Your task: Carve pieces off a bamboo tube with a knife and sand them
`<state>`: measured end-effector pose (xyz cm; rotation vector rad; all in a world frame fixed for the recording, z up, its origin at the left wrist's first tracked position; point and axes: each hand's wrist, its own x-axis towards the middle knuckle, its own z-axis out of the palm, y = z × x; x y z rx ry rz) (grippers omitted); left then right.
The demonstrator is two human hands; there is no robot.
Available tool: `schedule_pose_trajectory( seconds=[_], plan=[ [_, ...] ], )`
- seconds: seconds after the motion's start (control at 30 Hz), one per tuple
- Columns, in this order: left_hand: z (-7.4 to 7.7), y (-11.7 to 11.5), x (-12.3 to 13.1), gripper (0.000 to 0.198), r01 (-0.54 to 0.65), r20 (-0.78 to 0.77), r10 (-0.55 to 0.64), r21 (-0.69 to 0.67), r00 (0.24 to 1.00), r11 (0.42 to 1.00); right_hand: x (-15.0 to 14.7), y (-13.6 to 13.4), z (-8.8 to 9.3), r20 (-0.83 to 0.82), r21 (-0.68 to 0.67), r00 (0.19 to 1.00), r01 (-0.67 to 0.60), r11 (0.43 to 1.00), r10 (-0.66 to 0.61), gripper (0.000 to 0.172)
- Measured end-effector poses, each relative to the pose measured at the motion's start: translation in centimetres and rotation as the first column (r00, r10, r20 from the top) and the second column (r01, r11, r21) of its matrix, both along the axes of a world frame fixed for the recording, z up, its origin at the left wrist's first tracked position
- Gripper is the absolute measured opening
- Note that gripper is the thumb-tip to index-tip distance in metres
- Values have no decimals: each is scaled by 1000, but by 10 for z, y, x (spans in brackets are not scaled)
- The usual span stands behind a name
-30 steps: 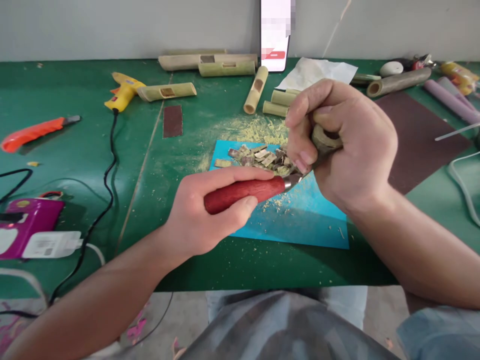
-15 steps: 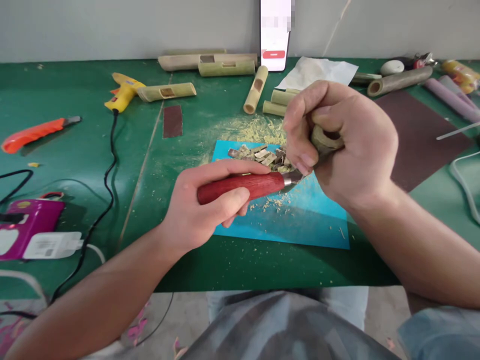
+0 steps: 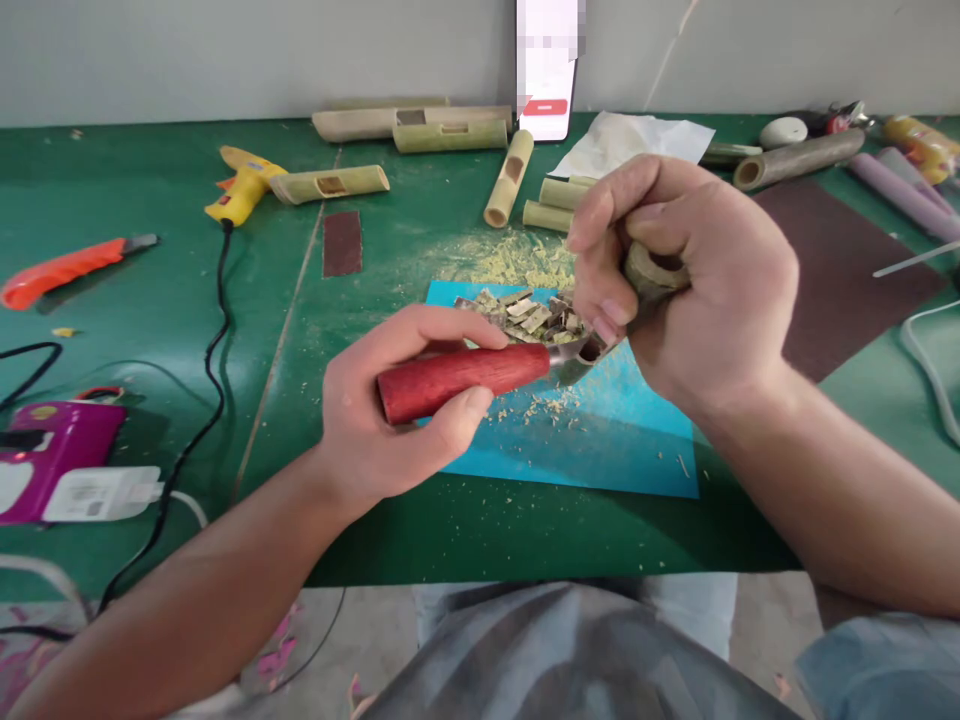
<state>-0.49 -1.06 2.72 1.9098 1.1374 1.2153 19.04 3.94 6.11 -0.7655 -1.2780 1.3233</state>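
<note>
My left hand [image 3: 405, 400] is closed around the red wooden handle of a carving knife [image 3: 469, 380]. Its short metal blade reaches right, to an opening in the side of a bamboo tube [image 3: 652, 275]; how deep the tip sits I cannot tell. My right hand [image 3: 705, 270] wraps round the tube, whose hollow near end shows between fingers and palm. Much of the tube is hidden by that hand. Beneath both hands lies a blue sheet [image 3: 577, 460], bearing a heap of bamboo chips [image 3: 532, 315] and fine shavings.
Cut bamboo tubes [image 3: 450, 135] lie along the back, near an upright phone [image 3: 547, 90]. At left are a yellow glue gun [image 3: 244, 185], an orange utility knife [image 3: 67, 272] and a purple power strip [image 3: 90, 440] with cables. Brown sandpaper [image 3: 840, 270] lies right.
My left hand and the knife have shifted slightly left, and the handle tilts a little more. More of the blade and the tube's side opening shows. My right hand has barely moved.
</note>
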Motion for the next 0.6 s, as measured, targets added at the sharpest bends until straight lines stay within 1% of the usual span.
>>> schedule_pose_trajectory(
  seconds=[0.07, 0.17, 0.3, 0.37, 0.5, 0.6],
  plan=[
    [1, 0, 1, 26, 37, -55, -31, 103, 998, 994, 0, 0, -1, 11, 10, 1000, 6, 1000, -6, 20],
    [1, 0, 2, 34, 102, -107, -84, 175, 991, 979, 0, -1, -2, 9, 16, 1000, 21, 1000, -21, 20],
    [-2, 1, 2, 38, 111, -205, -54, 279, 977, 954, -1, -2, -2, 6, 5, 1000, 6, 1000, -6, 20],
    [-4, 2, 1, 39, 112, -219, -38, 335, 975, 936, -1, -3, -1, 12, -1, 1000, -6, 1000, 6, 19],
    [-7, 3, -1, 49, 98, -236, -5, 386, 972, 917, -1, -3, -1, 20, 6, 1000, -17, 1000, 17, 21],
    [-6, 4, -2, 52, 140, -235, -48, 392, 971, 909, -1, -2, -1, 43, 16, 999, -4, 1000, 3, 19]
  ],
)
